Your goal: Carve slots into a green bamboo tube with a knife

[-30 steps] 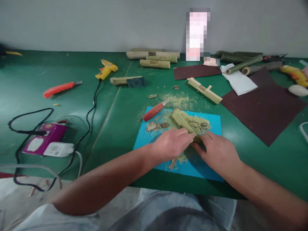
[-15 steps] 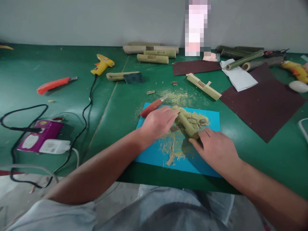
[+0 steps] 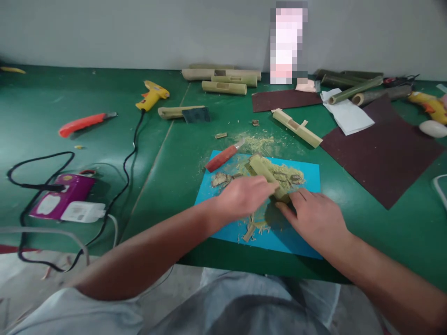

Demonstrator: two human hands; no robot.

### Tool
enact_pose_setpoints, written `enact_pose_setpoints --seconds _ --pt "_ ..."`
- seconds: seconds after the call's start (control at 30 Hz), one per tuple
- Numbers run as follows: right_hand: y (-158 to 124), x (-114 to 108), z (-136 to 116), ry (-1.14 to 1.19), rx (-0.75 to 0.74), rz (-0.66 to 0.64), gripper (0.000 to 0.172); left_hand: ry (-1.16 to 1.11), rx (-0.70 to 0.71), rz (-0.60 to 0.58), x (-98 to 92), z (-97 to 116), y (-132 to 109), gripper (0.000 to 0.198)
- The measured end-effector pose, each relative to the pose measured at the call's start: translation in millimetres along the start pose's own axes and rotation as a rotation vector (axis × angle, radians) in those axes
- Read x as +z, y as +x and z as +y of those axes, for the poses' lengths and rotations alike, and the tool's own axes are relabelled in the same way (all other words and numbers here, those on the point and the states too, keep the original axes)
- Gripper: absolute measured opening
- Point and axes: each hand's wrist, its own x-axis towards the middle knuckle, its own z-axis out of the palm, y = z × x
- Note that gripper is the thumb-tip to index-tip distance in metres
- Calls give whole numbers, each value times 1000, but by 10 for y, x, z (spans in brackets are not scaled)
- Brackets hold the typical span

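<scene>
A pale green bamboo tube [image 3: 261, 170] slants over the blue sheet [image 3: 206, 200], its near end toward my body. My right hand [image 3: 317, 214] is closed round that near end, with thumb and fingers on either side. My left hand [image 3: 247, 195] is closed in a pinch against the tube's upper surface, close to the right hand; whatever its fingers hold is hidden. Yellowish shavings and dust [image 3: 289, 172] lie around the tube, with bits of bark [image 3: 221, 179] among them. Left of the tube rests a red-handled knife [image 3: 223, 157] on the sheet's far edge.
Several cut bamboo tubes [image 3: 223, 87] lie at the back, another piece [image 3: 296, 128] nearer. Brown sheets [image 3: 380, 158] and a white paper [image 3: 349, 111] are right. Left are a yellow glue gun [image 3: 152, 96], an orange cutter [image 3: 84, 123] and a purple power strip [image 3: 57, 197] with cables.
My left hand has slid along the bamboo tube toward me and to the right, uncovering the tube's far end and bark pieces. The right hand keeps its grip. The view has shifted slightly.
</scene>
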Motion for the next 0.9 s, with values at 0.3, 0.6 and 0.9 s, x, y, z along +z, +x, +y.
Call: enact_pose_setpoints --seconds 0.3,0.6,0.9 --pt "-2 -34 6 64 23 -20 25 -33 -122 107 -62 17 39 29" --pt "-2 -11 -24 93 35 -22 28 18 62 -3 -35 72 31 33" --pt "-6 11 -15 103 38 -3 27 39 106 -16 -3 21 34 35"
